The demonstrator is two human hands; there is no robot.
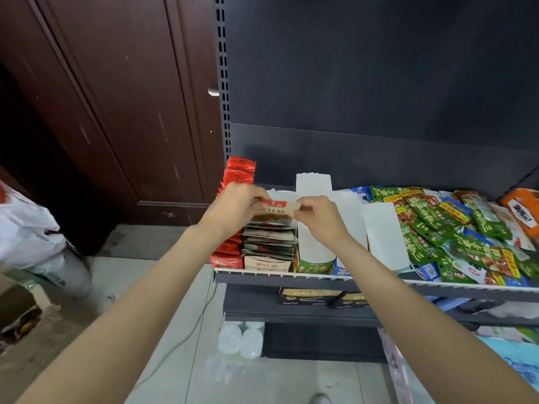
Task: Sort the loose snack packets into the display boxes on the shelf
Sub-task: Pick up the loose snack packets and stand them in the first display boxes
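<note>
A beige snack packet [277, 209] with a red top strip is held between my two hands above the beige display box [267, 265]. My left hand [233, 207] pinches its left end and my right hand [319, 215] pinches its right end. Below it the box holds a row of several matching beige packets [269, 240]. To the left a red display box [226, 260] is filled with red packets [240, 170]. A heap of loose green packets [455, 231] and blue ones covers the shelf's right part.
A green box [316, 265] with a raised white flap and further white box flaps [385, 237] stand right of the beige box. The shelf edge [291, 277] runs below. An orange packet [522, 212] lies far right. Lower shelves hold dark boxes [309, 297]; a brown door stands left.
</note>
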